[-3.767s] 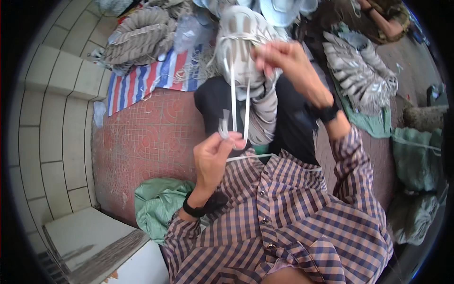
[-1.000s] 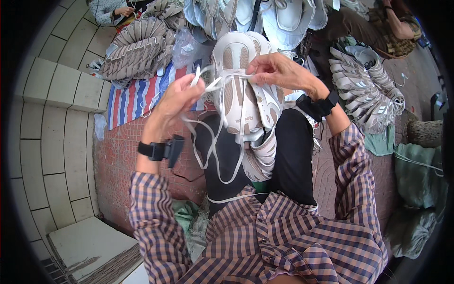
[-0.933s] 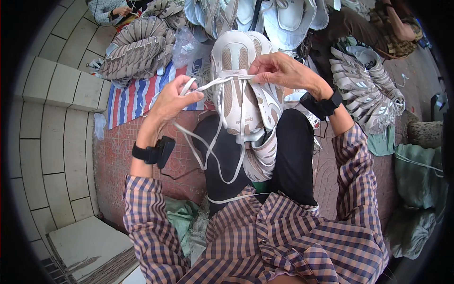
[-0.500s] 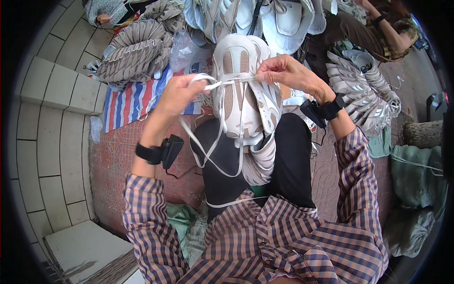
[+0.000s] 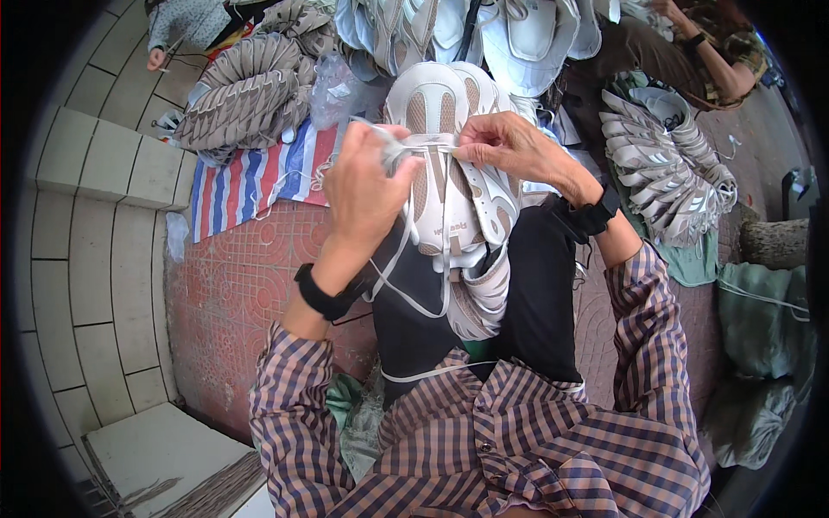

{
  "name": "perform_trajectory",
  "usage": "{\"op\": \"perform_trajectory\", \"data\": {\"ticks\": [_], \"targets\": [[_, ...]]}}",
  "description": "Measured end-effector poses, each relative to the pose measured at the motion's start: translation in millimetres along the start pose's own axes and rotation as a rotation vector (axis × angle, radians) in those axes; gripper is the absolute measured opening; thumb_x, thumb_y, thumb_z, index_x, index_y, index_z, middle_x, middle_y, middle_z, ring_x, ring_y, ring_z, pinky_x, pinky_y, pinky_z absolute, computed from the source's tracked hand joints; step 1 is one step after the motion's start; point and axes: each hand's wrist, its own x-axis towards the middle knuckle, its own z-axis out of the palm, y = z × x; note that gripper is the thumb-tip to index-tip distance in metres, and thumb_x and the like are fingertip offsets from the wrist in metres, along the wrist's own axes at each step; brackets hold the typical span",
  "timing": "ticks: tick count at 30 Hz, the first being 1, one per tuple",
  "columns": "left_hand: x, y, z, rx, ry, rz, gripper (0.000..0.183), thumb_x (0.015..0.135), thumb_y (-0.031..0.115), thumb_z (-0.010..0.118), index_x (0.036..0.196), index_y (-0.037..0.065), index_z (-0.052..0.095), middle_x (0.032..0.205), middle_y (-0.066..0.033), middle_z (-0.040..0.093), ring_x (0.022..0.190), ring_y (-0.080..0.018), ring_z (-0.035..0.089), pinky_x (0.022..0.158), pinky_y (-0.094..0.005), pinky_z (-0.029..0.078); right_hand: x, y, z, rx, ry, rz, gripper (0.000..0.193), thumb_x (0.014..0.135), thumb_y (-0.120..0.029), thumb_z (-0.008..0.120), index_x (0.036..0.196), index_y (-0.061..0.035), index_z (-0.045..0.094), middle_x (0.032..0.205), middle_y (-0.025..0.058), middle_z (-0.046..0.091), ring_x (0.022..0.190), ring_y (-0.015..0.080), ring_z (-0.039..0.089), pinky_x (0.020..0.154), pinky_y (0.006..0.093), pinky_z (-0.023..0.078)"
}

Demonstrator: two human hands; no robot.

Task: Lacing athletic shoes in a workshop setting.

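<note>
A white and beige sneaker upper [image 5: 453, 223] rests between my knees, its toe part pointing away from me. Across its eyelet area runs a white shoelace [image 5: 433, 139], with loose lengths looping down over my lap. My right hand [image 5: 509, 148] pinches the lace at the right side of the upper, thumb against forefinger. At the left side, my left hand [image 5: 370, 186] has its fingers bent round the other part of the lace, which is smeared by motion. Beneath the upper, more nested shoe parts [image 5: 480, 304] sit between my thighs.
Bundles of beige uppers [image 5: 246, 99] lie on a striped sheet [image 5: 233, 194] at the far left. More white uppers [image 5: 531, 43] are piled ahead, with another fanned stack [image 5: 648, 160] at right. Two other people sit at the far corners. Green sacks [image 5: 760, 319] stand at right.
My left hand has moved right and closer to the upper, drawing the lace in. My right hand has shifted slightly left and still pinches the lace.
</note>
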Motion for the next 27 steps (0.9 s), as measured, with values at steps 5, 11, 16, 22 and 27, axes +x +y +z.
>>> {"op": "perform_trajectory", "data": {"ticks": [5, 11, 16, 22, 27], "targets": [[12, -5, 9, 0.166, -0.207, -0.015, 0.017, 0.076, 0.015, 0.064, 0.091, 0.006, 0.062, 0.079, -0.0092, 0.055, 0.079, -0.0286, 0.059, 0.066, -0.0375, 0.045, -3, -2, 3, -0.035, 0.021, -0.007, 0.024, 0.085, -0.027, 0.060, 0.084, -0.0035, 0.063, 0.070, 0.0017, 0.060, 0.067, 0.0102, 0.053, 0.062, 0.0287, 0.042], [36, -10, 2, 0.042, -0.560, -0.065, 0.017, 0.075, 0.016, 0.061, 0.089, 0.007, 0.065, 0.064, -0.0101, 0.058, 0.057, -0.0296, 0.056, 0.052, -0.0389, 0.040, -12, 8, -12, 0.532, -0.115, 0.031, 0.020, 0.087, -0.024, 0.061, 0.080, -0.0054, 0.061, 0.069, -0.0076, 0.052, 0.064, 0.0011, 0.043, 0.059, 0.0184, 0.035], [29, -32, -27, -0.777, -0.878, -0.682, 0.012, 0.081, 0.018, 0.063, 0.089, 0.009, 0.064, 0.065, 0.0090, 0.048, 0.049, 0.0009, 0.033, 0.042, -0.0159, 0.023, 3, -5, 10, 0.240, 0.015, 0.058, 0.025, 0.085, -0.028, 0.062, 0.077, -0.0045, 0.062, 0.068, -0.0054, 0.054, 0.065, 0.0035, 0.047, 0.060, 0.0209, 0.038], [4, -9, -113, -0.875, -0.452, -0.826, 0.015, 0.090, 0.020, 0.051, 0.082, 0.009, 0.057, 0.058, 0.0101, 0.038, 0.044, 0.0001, 0.029, 0.036, -0.0165, 0.019, -3, 8, 0, 0.460, 0.008, 0.096, 0.019, 0.085, -0.024, 0.064, 0.081, -0.0063, 0.066, 0.072, -0.0061, 0.056, 0.069, 0.0008, 0.046, 0.065, 0.0173, 0.037], [13, 70, -277, -0.575, -0.092, -0.705, 0.024, 0.092, 0.026, 0.049, 0.099, 0.005, 0.056, 0.063, 0.0083, 0.041, 0.046, -0.0002, 0.030, 0.038, -0.0156, 0.022, -8, 23, -18, 0.264, -0.043, 0.024, 0.020, 0.084, -0.027, 0.066, 0.086, -0.0064, 0.065, 0.078, -0.0056, 0.059, 0.072, 0.0022, 0.048, 0.070, 0.0194, 0.039]]}}
